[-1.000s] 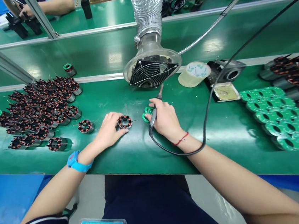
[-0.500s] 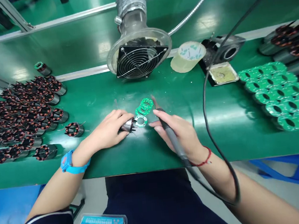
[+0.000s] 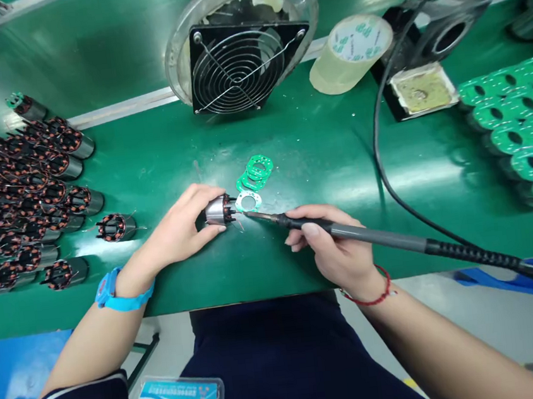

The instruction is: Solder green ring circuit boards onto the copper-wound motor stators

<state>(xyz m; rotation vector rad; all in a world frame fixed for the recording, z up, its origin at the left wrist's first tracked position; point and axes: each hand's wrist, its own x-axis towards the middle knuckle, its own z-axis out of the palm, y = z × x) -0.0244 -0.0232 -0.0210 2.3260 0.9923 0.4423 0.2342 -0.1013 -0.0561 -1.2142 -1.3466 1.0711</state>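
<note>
My left hand (image 3: 181,226) is closed around a motor stator (image 3: 216,210), which lies on its side with its wire end facing right. In my right hand (image 3: 335,243) is a soldering iron (image 3: 370,233), gripped like a pen and pointing left. Its tip is at the lower edge of a ring-shaped circuit board (image 3: 248,201), close to the stator's wires; whether it touches cannot be made out. Just above, a few more green ring boards (image 3: 259,168) overlap one another on the green bench.
Many stators (image 3: 31,180) stand in rows at left, one stator (image 3: 116,228) apart from them. A fume fan (image 3: 238,69) hangs behind the boards. To its right are a tape roll (image 3: 351,54), a soldering stand (image 3: 424,91) and rows of green-topped stators (image 3: 521,134).
The soldering iron has swung from pointing up and away to pointing left, its tip now at the ring board. The stator has turned to lie more level. The head view has shifted closer.
</note>
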